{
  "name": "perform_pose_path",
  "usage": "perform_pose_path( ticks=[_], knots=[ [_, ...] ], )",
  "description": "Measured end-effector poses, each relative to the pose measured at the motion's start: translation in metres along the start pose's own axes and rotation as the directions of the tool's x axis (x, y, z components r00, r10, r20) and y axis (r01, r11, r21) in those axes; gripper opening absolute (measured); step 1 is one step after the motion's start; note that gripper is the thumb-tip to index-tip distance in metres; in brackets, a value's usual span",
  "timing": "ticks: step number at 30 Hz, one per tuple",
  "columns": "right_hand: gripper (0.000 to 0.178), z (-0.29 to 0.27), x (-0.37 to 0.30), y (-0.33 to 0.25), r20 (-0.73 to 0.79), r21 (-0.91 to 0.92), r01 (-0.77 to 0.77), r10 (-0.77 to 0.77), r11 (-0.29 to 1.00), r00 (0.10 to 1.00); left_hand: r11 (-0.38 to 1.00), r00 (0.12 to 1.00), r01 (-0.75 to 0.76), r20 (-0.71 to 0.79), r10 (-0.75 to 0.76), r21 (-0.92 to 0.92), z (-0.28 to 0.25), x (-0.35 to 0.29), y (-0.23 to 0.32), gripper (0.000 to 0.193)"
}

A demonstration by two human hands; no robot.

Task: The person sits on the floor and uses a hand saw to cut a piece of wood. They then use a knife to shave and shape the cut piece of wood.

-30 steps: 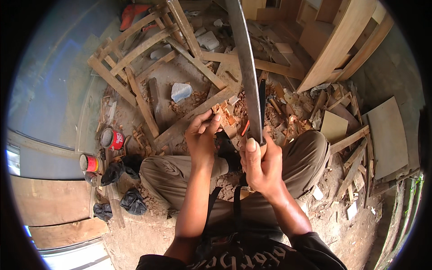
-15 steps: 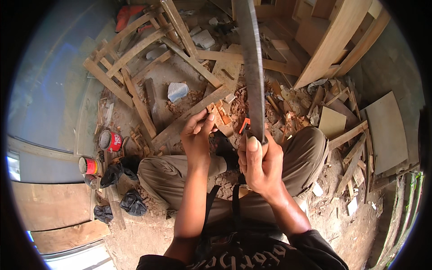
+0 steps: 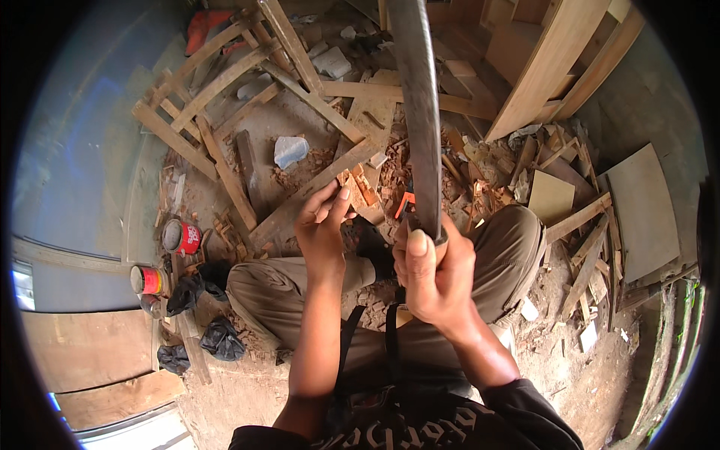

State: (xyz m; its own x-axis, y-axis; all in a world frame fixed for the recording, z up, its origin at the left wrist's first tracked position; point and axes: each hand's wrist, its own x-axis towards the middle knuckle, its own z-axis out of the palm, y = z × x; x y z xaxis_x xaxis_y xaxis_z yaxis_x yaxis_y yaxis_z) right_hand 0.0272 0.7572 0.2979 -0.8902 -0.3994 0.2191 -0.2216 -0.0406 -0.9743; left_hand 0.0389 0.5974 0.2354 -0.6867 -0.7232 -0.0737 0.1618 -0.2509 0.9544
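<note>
My right hand is wrapped round the handle of a machete, thumb on top. Its long dark blade points up and away from me, passing the top of the picture. To the left, my left hand pinches a small reddish-brown piece of wood between thumb and fingers. That piece has a rough, cut surface and is held close to other wood pieces; whether it touches them I cannot tell. The blade is apart from it. A small orange object shows just left of the blade, partly hidden.
My bent legs frame the work spot. Wood chips litter the floor. Beyond lie a wooden frame and a pale block. Tins and black plastic bags stand left; offcuts and a panel lie right.
The view has shifted slightly, and both hands keep nearly the same pose. My left hand with the wood piece sits a little further left; the machete stays raised.
</note>
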Motion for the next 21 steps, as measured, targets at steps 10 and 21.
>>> perform_pose_path(
  ticks=[10, 21],
  knots=[
    [0.049, 0.004, 0.006, 0.049, 0.239, -0.178, -0.35, 0.385, 0.92, 0.891, 0.999, 0.999, -0.033, -0.017, 0.032, -0.033, -0.004, 0.003, -0.003, 0.035],
    [0.033, 0.003, -0.009, 0.017, -0.012, 0.12, 0.075, -0.074, 0.99, 0.997, 1.0, 0.998, -0.021, -0.052, 0.022, 0.007, -0.002, 0.004, -0.002, 0.035]
  ],
)
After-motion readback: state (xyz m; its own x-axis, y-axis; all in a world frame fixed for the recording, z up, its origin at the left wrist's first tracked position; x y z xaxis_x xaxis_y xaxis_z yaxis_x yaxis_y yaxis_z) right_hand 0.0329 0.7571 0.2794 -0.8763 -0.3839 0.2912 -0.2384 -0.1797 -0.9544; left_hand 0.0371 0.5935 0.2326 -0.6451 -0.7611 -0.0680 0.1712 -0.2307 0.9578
